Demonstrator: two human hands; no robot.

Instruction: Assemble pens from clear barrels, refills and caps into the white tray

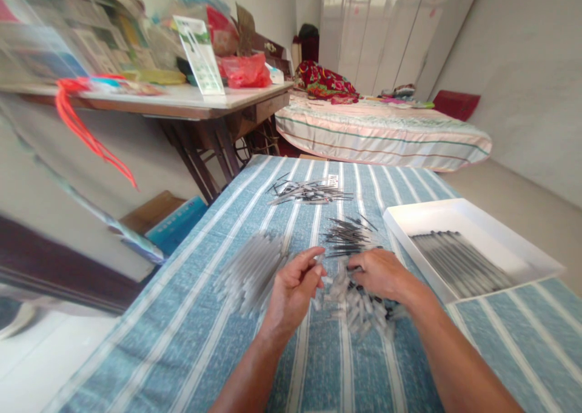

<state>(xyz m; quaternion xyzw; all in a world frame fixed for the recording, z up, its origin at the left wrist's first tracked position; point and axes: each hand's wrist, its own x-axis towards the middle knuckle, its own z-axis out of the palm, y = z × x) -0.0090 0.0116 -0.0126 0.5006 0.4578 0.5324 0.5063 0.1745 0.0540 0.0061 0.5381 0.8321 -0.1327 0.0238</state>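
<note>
Left hand (295, 282) bent inward, thumb and fingers drawn together, small pale bit at the tips, too blurred to tell if gripped; right hand (377, 273) palm down, fingers curled onto the upper edge of a loose heap of short translucent whitish plastic caps (368, 316), can't tell whether it grasps one; heap lies just below the right hand, to the right of the left hand; thin black stick-like refills (348, 237) fanned just beyond the right hand; translucent grey plastic tubes (252, 267) side by side, just left of the left hand; slim black-and-grey sticks (313, 191) scattered beyond both hands; open white rectangular box (450, 216) right of the right hand, row of slender dark grey pens (459, 261) inside; all on blue-and-white striped cloth (182, 340).
</note>
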